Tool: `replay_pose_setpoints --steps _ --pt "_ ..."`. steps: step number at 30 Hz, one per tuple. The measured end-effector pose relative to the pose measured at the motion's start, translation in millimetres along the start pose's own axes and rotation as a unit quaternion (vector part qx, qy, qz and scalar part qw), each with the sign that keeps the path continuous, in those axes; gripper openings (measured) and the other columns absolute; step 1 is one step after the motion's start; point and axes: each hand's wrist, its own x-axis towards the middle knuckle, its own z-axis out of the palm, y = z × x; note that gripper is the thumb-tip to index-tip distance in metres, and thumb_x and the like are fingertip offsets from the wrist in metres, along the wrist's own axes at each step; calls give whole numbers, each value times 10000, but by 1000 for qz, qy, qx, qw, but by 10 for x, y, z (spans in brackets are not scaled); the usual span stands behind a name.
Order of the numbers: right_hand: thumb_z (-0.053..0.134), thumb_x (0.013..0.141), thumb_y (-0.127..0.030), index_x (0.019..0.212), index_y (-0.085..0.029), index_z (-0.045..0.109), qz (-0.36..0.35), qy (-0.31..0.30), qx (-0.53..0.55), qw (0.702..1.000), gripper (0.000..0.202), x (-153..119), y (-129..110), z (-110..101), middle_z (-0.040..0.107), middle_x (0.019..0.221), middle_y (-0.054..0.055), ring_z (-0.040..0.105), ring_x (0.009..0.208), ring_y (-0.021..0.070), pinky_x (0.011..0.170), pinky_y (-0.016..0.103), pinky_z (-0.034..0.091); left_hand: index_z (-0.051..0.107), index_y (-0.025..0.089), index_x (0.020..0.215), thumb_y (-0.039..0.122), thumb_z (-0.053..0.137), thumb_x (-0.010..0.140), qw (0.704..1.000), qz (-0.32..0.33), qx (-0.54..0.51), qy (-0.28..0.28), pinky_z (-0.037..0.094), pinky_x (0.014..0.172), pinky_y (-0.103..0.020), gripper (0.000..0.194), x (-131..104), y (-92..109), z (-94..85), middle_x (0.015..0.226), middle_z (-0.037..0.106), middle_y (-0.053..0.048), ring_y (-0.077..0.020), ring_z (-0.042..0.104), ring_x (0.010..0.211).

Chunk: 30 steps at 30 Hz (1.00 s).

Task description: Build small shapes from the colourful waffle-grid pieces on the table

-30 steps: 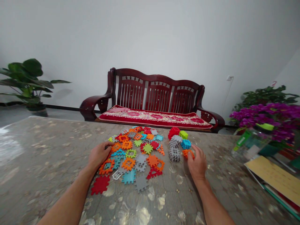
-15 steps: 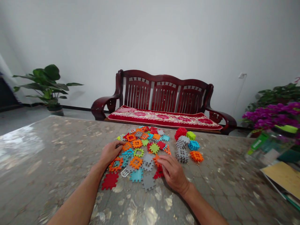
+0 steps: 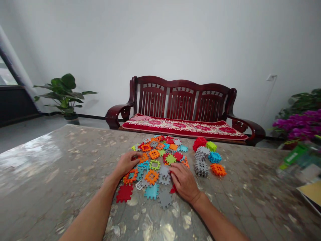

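Note:
Many toothed plastic interlocking tiles in red, orange, blue, green and grey lie in a loose spread on the table [image 3: 85, 174]. My left hand [image 3: 127, 163] rests at the left edge of the spread, fingers stretched out against an orange window tile [image 3: 143, 157]. My right hand [image 3: 185, 182] lies low over the right edge, fingers extended and slightly bent beside a grey window tile [image 3: 164, 175]. A red piece [image 3: 173, 189] peeks out beneath it; what lies under the palm is hidden. Nearest me are a red tile [image 3: 124, 193], a blue tile [image 3: 151, 191] and a grey tile [image 3: 165, 198].
Right of the spread stand sorted stacks: grey tiles [image 3: 201, 168], orange tiles [image 3: 218, 169], blue tiles [image 3: 215, 157], green tiles [image 3: 211, 146] and red tiles [image 3: 200, 143]. A clear bottle [image 3: 304, 164] and a yellowish folder [image 3: 312, 194] sit far right. A wooden bench [image 3: 180, 100] stands behind.
The view has turned slightly left, so everything sits farther right. My right hand has shifted slightly over the red and orange pieces, covering more of them. The left hand stays by the orange tile.

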Motion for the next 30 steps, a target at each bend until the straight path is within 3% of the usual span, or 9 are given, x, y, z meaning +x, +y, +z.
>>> replay_pose_setpoints --steps 11,16,19,23,27,30 --pt "513 836 -20 1029 -233 693 22 21 27 999 339 -22 70 40 690 1107 75 629 1047 230 925 422 543 722 183 913 289 656 608 997 3 -70 31 538 902 -384 330 -52 160 -7 975 746 -53 -225 680 912" --pt "512 826 -11 1009 -243 703 26 28 38 999 352 -29 71 41 692 1077 68 635 1036 220 922 408 551 707 175 886 361 669 598 994 -16 -92 50 552 840 -352 345 -51 168 13 933 735 -49 -212 679 874" --pt "511 823 -6 994 -234 707 28 34 41 998 346 -33 73 37 693 1077 72 634 1040 221 930 404 549 704 170 924 424 676 617 991 -58 -98 75 552 712 -319 399 -32 185 -5 817 725 -30 -195 669 752" --pt "491 836 -8 1005 -223 702 31 48 54 997 345 -29 81 33 701 1057 71 640 1026 216 920 391 551 704 156 957 532 714 603 980 -89 -147 102 533 669 -318 516 -5 343 -57 803 737 -47 -196 657 711" --pt "483 887 -56 1091 -212 677 42 60 65 995 322 -29 93 35 709 1071 72 651 1020 207 939 392 546 713 150 910 537 802 518 971 -64 -222 55 536 784 -337 558 -34 657 4 910 755 -76 -215 678 829" --pt "483 925 -106 1175 -214 644 57 65 69 994 316 -43 99 38 714 1109 74 660 1034 206 953 391 541 724 157 944 501 803 556 970 -68 -235 -16 536 756 -333 525 -100 889 153 873 740 -55 -201 672 793"
